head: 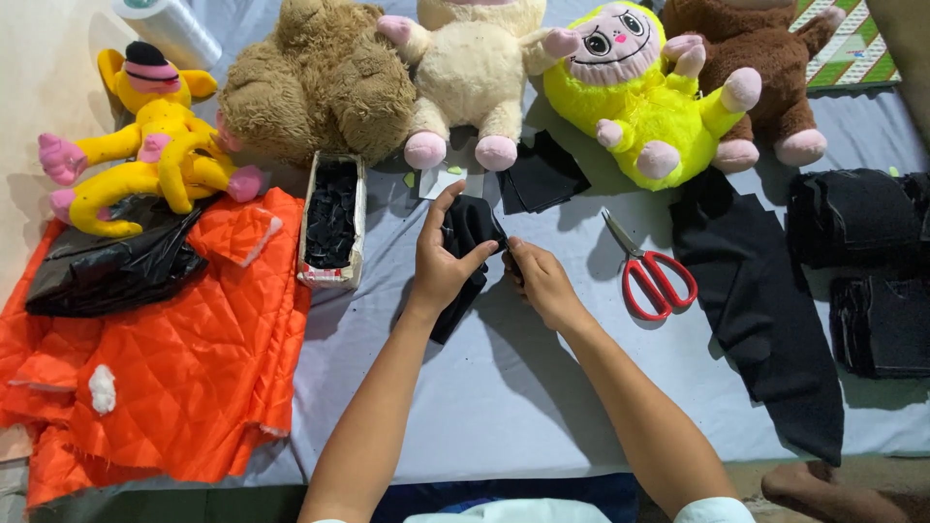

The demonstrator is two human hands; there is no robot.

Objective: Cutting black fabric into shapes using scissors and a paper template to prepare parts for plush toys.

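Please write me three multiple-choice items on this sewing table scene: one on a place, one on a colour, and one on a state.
1. Where do the scissors lie?
A. to the right of the hands
B. on the orange quilted fabric
C. inside the narrow box

2. What colour are the scissor handles?
A. blue
B. red
C. green

3. What are the two hands doing?
A. resting flat on the table
B. gripping the scissors
C. holding a black piece of cloth together

Answers:
1. A, since they lie on the grey table cover beyond the right hand.
2. B, both handle loops are red.
3. C, the left hand and right hand both pinch the black cloth.
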